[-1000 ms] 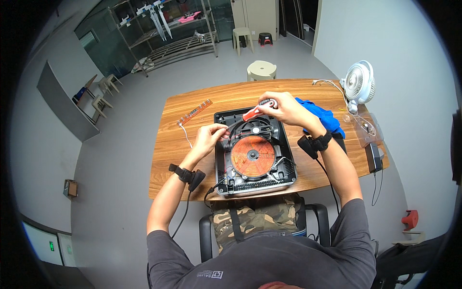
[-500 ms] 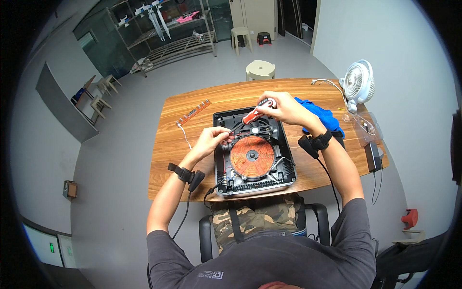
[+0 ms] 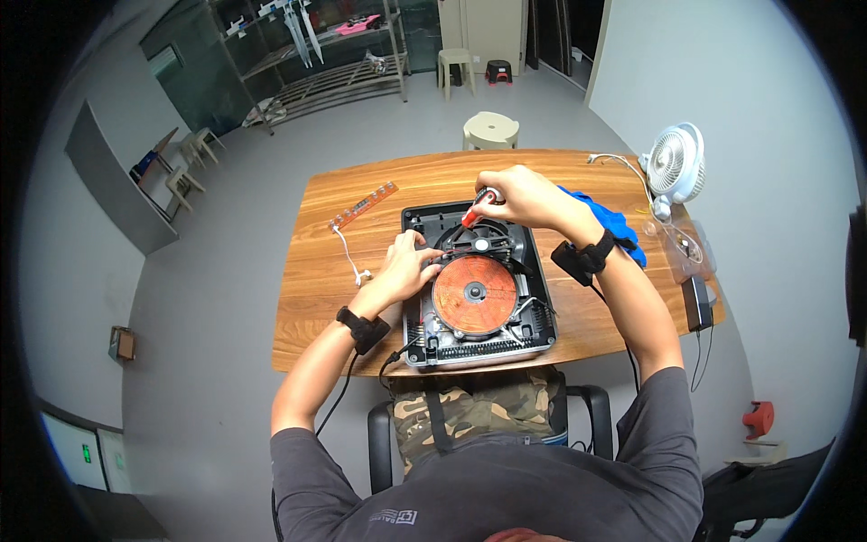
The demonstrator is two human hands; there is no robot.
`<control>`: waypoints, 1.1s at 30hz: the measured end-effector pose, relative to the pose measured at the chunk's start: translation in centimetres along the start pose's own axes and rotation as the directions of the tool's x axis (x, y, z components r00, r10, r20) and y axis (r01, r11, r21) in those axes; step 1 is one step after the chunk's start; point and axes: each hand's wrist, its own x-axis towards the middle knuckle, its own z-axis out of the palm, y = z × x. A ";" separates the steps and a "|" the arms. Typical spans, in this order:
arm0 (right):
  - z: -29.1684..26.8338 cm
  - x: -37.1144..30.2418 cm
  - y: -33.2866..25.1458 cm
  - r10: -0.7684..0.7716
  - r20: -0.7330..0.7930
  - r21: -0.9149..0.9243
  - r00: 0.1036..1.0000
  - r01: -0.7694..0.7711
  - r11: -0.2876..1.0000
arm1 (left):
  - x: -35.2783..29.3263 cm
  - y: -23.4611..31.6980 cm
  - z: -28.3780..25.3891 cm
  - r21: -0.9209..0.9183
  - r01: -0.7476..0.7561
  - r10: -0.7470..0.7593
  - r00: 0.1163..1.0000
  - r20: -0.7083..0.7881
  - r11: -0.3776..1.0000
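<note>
An opened induction cooker point(image 3: 545, 303) lies on the table in front of me, its black shell showing a round copper coil point(image 3: 456, 298) and a fan point(image 3: 465, 237) behind it. My right hand point(image 3: 524, 196) grips a screwdriver point(image 3: 469, 219) with a red and black handle. Its shaft slants down towards the black parts beside the fan; whether the tip touches a screw is too small to tell. At the shell's left side, my left hand point(image 3: 404, 273) reaches over the edge with its fingers apart, fingertips near the coil's upper left. Nothing shows in its grasp.
An orange circuit strip point(image 3: 363, 206) with a white cable lies on the wooden table point(image 3: 312, 298) at the left. Blue cloth point(image 3: 614, 226) is beyond my right forearm. A white fan point(image 3: 675, 163), a clear plastic tray point(image 3: 682, 248) and a black box point(image 3: 697, 303) line the right edge.
My left hand has let its pinch near the screwdriver tip go, and its fingers have spread over the shell's left side. The screwdriver has become steeper and shifted slightly right.
</note>
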 end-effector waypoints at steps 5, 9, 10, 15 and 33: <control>0.1 1.3 -1.1 0.035 0.073 -0.064 0.997 -0.030 0.997 | 0.4 0.2 0.4 0.042 -0.012 0.008 0.996 0.085 0.999; 0.0 2.0 -1.4 0.033 0.142 -0.087 0.989 -0.020 0.996 | 0.2 0.4 0.6 0.071 -0.053 0.050 0.998 0.036 0.996; -0.2 2.1 -1.4 0.032 0.148 -0.090 0.988 -0.018 0.996 | 0.2 0.4 0.6 0.067 -0.051 0.048 0.998 0.043 0.996; -0.2 2.7 -1.8 0.024 0.178 -0.124 0.984 -0.002 0.992 | 0.3 0.3 0.4 0.052 0.002 -0.008 0.994 0.107 0.999; 0.4 4.1 -2.7 0.017 0.249 -0.143 0.968 0.020 0.990 | 0.3 0.7 0.3 0.065 0.028 -0.037 0.991 0.131 0.997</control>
